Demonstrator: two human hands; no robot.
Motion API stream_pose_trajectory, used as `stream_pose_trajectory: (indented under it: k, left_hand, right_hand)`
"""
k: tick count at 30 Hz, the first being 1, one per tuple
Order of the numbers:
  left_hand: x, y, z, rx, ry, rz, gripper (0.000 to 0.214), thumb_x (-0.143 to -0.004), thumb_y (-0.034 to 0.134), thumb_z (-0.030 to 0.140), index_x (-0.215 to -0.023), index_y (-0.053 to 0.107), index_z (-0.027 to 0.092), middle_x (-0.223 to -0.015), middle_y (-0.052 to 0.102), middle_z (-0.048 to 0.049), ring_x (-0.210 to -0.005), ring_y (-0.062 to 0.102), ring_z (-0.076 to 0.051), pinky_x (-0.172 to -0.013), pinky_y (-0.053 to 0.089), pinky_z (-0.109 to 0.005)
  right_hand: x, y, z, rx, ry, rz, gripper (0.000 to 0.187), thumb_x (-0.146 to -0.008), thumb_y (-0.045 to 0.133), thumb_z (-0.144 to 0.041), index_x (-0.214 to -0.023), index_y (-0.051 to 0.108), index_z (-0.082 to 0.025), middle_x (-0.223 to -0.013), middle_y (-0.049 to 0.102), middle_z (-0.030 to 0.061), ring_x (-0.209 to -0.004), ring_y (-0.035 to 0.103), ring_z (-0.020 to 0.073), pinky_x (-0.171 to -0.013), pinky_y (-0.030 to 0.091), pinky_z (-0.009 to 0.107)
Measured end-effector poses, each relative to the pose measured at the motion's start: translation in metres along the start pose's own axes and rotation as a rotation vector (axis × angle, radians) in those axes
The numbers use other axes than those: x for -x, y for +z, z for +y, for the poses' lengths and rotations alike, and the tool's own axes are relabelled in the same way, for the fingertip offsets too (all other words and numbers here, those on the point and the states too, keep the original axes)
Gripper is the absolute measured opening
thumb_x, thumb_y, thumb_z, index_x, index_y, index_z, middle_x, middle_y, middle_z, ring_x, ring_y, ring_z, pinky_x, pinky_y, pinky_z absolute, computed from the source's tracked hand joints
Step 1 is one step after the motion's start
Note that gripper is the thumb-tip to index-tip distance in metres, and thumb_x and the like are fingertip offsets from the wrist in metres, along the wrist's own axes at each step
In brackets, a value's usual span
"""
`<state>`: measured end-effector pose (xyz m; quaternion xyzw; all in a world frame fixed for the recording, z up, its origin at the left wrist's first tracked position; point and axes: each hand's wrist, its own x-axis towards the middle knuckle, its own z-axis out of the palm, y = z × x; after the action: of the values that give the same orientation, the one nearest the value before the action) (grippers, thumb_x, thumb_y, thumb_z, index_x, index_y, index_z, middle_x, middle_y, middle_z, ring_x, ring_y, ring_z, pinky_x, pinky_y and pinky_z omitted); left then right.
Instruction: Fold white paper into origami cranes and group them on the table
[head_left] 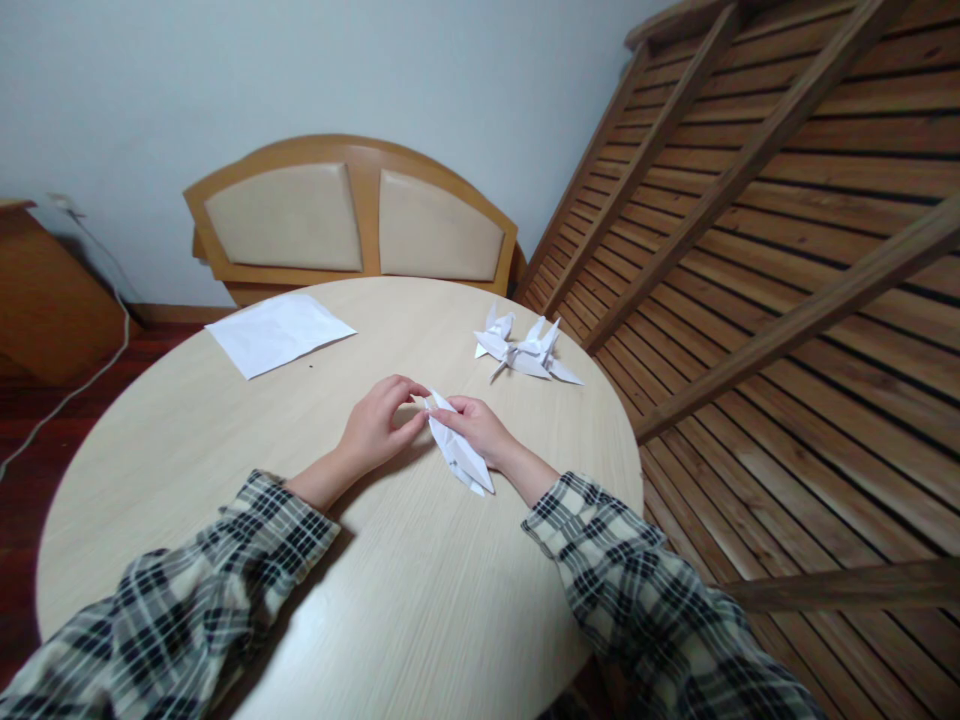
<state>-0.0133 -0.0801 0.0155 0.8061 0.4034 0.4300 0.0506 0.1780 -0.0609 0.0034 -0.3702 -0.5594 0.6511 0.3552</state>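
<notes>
A folded white paper crane is held between my two hands above the round table. My right hand grips its body from the right, thumb on top. The thumb and forefinger of my left hand pinch a narrow tip at the crane's far left end; the fingers partly cover that tip. Beyond my right hand, several finished paper cranes stand clustered near the table's far right edge.
A stack or sheet of white paper lies at the table's far left. The round wooden table faces a padded headboard by the wall. A slatted wooden frame leans close along the right side.
</notes>
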Motion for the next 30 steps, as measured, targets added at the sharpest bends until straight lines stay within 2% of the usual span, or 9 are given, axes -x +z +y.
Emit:
stream_pose_trajectory:
  k: [4, 7, 15, 21, 30]
  left_hand:
    - [0.001, 0.001, -0.004, -0.063, 0.011, -0.017, 0.011, -0.092, 0.058, 0.028, -0.100, 0.059, 0.020, -0.097, 0.066, -0.0068, -0.091, 0.063, -0.023, -0.078, 0.053, -0.038]
    - [0.002, 0.003, -0.008, -0.078, 0.011, -0.018, 0.009, -0.092, 0.058, 0.028, -0.098, 0.059, 0.021, -0.096, 0.066, -0.0067, -0.091, 0.062, -0.023, -0.077, 0.052, -0.038]
    - [0.003, 0.003, -0.009, -0.160, 0.069, 0.020, 0.009, -0.095, 0.058, 0.029, -0.094, 0.062, 0.021, -0.094, 0.066, -0.0068, -0.090, 0.062, -0.024, -0.075, 0.052, -0.036]
    - [0.002, 0.001, -0.005, -0.136, 0.118, 0.062, 0.007, -0.093, 0.058, 0.023, -0.087, 0.063, 0.022, -0.092, 0.066, -0.0062, -0.087, 0.062, -0.022, -0.072, 0.051, -0.034]
    - [0.001, -0.003, 0.006, -0.101, 0.170, 0.132, 0.010, -0.095, 0.057, 0.022, -0.096, 0.068, 0.022, -0.093, 0.069, -0.0064, -0.086, 0.065, -0.021, -0.072, 0.053, -0.034]
  right_hand:
    - [0.002, 0.000, 0.001, 0.124, -0.073, 0.043, 0.043, -0.073, 0.076, -0.058, -0.078, 0.062, -0.018, -0.064, 0.052, -0.0031, -0.058, 0.046, 0.0120, -0.053, 0.030, 0.026]
    - [0.002, -0.001, -0.002, 0.207, -0.106, 0.061, 0.044, -0.073, 0.075, -0.059, -0.072, 0.058, -0.018, -0.063, 0.048, -0.0037, -0.058, 0.043, 0.0117, -0.053, 0.028, 0.026]
    - [0.003, -0.002, -0.007, 0.269, -0.111, 0.071, 0.047, -0.075, 0.073, -0.062, -0.069, 0.053, -0.019, -0.062, 0.043, -0.0046, -0.057, 0.039, 0.0108, -0.052, 0.024, 0.027]
    - [0.002, -0.001, -0.003, 0.197, -0.093, 0.102, 0.046, -0.071, 0.077, -0.059, -0.071, 0.055, -0.019, -0.063, 0.044, -0.0050, -0.058, 0.039, 0.0107, -0.053, 0.026, 0.026]
    - [0.002, 0.002, -0.010, 0.021, -0.085, 0.133, 0.046, -0.065, 0.080, -0.059, -0.079, 0.066, -0.018, -0.063, 0.048, -0.0043, -0.058, 0.038, 0.0107, -0.055, 0.027, 0.027]
